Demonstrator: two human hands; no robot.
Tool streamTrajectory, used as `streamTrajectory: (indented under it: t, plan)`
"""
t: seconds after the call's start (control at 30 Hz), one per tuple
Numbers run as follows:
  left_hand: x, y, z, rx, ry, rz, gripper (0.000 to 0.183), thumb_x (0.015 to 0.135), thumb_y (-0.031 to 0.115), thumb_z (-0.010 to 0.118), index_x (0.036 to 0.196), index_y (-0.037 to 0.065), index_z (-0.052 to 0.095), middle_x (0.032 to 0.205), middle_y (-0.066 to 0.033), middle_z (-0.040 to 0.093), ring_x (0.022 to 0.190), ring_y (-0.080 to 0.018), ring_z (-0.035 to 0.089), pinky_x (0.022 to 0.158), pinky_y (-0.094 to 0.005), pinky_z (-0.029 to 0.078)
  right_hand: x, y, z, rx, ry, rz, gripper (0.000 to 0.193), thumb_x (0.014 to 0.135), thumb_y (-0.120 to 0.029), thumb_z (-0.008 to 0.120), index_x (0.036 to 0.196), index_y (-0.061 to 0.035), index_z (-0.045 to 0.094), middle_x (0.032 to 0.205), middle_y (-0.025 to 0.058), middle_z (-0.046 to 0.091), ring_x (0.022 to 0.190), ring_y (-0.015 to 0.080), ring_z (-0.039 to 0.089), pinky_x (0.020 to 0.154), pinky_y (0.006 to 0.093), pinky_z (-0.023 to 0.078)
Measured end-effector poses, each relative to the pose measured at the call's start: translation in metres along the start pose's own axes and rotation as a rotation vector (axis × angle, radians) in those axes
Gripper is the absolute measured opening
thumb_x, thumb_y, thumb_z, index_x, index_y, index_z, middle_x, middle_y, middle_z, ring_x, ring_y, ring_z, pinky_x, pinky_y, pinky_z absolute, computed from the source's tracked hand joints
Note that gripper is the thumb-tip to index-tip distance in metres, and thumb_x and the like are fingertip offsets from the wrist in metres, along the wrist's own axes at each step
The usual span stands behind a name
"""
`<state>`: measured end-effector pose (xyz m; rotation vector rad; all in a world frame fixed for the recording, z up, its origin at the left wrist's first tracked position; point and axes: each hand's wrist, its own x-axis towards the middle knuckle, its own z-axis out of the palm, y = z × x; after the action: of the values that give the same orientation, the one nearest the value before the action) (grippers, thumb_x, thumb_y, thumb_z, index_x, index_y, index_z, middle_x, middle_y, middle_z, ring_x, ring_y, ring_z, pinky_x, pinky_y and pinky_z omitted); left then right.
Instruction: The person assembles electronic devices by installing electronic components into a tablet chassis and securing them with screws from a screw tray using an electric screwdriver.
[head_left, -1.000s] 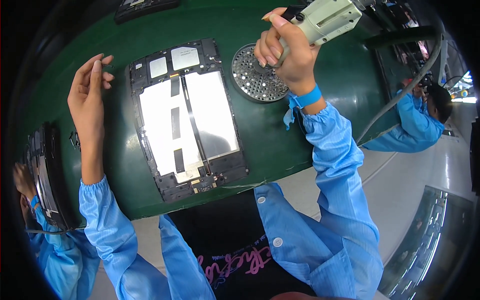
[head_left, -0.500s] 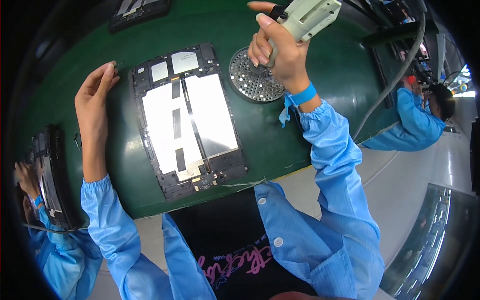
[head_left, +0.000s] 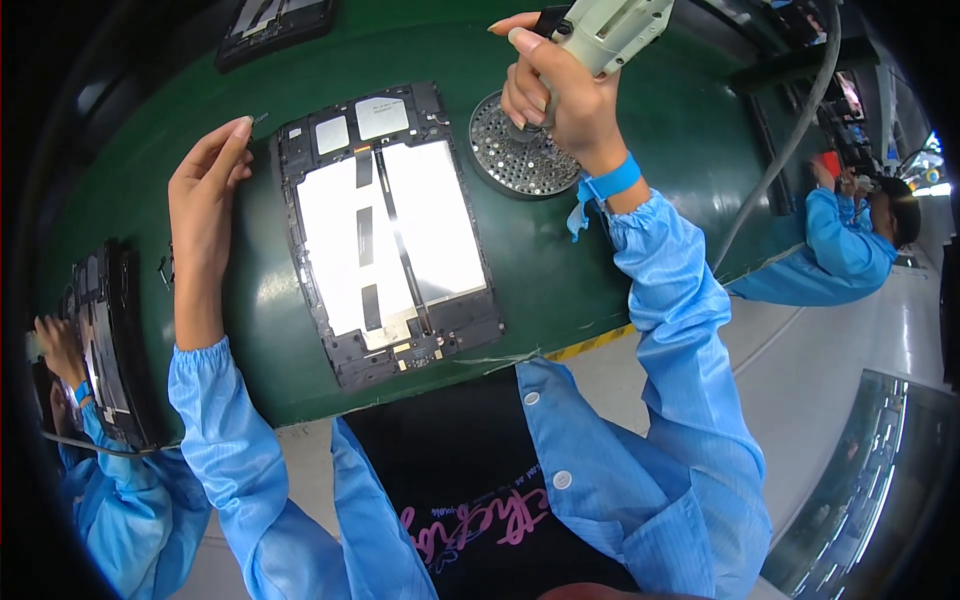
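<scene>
My left hand (head_left: 208, 190) is raised left of an opened tablet-like device (head_left: 430, 225), its thumb and fingers pinching a small, thin dark piece (head_left: 261, 118) too tiny to name. The device lies on the green table with silvery panels, dark strips and a black frame showing. Beyond its right side, my right hand (head_left: 565, 95) is wrapped round the grip of a pale grey-green pistol-shaped hand tool (head_left: 612, 35), whose top runs out of view. Below that hand sits a round metal disc (head_left: 520, 165) full of small holes; whether the tool touches it is unclear.
Another opened device (head_left: 275, 30) lies at the far edge of the green table (head_left: 570, 270). To the left, a co-worker's hand (head_left: 60, 350) is at a similar device (head_left: 105, 340). A grey cable (head_left: 785, 175) hangs at right, near another person in blue (head_left: 845, 240).
The device, disc and both hands sit slightly farther right in the picture, as the view has shifted a little. Both hands keep their holds.
</scene>
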<state>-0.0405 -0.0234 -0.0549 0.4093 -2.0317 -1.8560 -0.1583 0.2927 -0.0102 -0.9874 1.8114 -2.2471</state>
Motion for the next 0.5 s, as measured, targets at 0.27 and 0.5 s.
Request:
streamTrajectory:
  t: [0.27, 0.5]
  plan:
    - [0.005, 0.000, 0.002, -0.098, -0.048, -0.070, 0.032, 0.089, 0.022, 0.075, 0.110, -0.003, 0.071, 0.091, -0.0023, 0.065, 0.080, -0.0069, 0.054, 0.070, -0.0200, 0.042, 0.001, 0.003, 0.000, 0.029, -0.031, 0.016, 0.015, 0.095, -0.012, 0.056, 0.088, 0.0006, 0.058, 0.052, 0.0011, 0.040, 0.039, 0.0111, 0.039, 0.041, 0.0304, 0.039]
    - [0.006, 0.011, 0.010, -0.066, -0.091, -0.109, 0.026, 0.087, 0.020, 0.076, 0.101, -0.001, 0.075, 0.085, 0.0005, 0.065, 0.074, -0.0049, 0.051, 0.063, -0.0197, 0.038, -0.002, -0.004, 0.009, -0.029, 0.006, 0.030, 0.026, 0.096, -0.014, 0.053, 0.111, 0.0064, 0.060, 0.051, 0.0000, 0.038, 0.040, 0.0104, 0.038, 0.042, 0.0291, 0.038]
